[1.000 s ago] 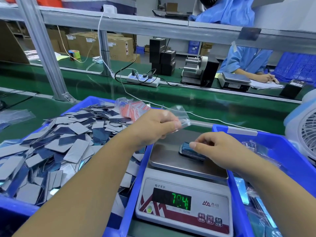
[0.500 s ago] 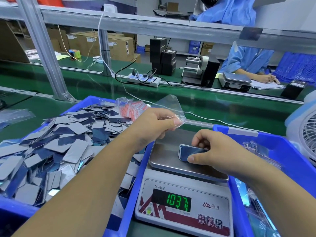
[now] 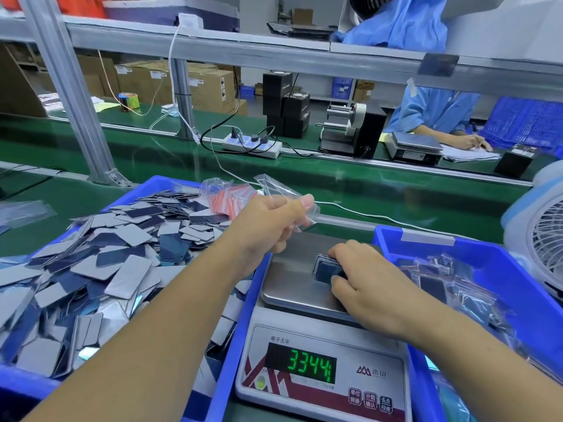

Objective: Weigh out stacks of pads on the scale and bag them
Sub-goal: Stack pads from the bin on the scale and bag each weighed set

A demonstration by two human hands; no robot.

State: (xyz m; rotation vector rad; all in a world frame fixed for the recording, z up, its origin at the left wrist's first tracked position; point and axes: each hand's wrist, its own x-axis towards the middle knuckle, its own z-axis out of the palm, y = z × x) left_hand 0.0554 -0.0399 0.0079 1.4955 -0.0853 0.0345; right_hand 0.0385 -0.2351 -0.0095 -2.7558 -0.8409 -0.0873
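Step in hand: lifting the weighed stack off the scale for bagging. The right hand grips the stack of pads on the steel pan of the scale, thumb on the near edge and fingers curled over the far edge. The stack looks tilted up on one side, touching the pan or just off it; cannot tell which. The display shows green digits that look like 3344, probably distorted by hand pressure, so not a usable weight.

The left hand pinches an empty clear bag between thumb and fingers, holding it above the far left corner of the pan, near the stack but apart from it. Cannot tell whether the bag's mouth is open.

Loose pads fill the left blue bin, just beside the scale; a bundle of spare bags with red strips lies at that bin's far edge. The right blue bin holds what look like bagged stacks. All of it sits on the green table.

Next move, as a judgement: keep the stack squared in the right hand, bring it to the bag, spread the bag mouth with the left fingers and slide the stack in edge first. Risk: the thin pads fan out or slip if the grip loosens, and the limp film may catch on a corner. The filled bag would likely go into the right bin.
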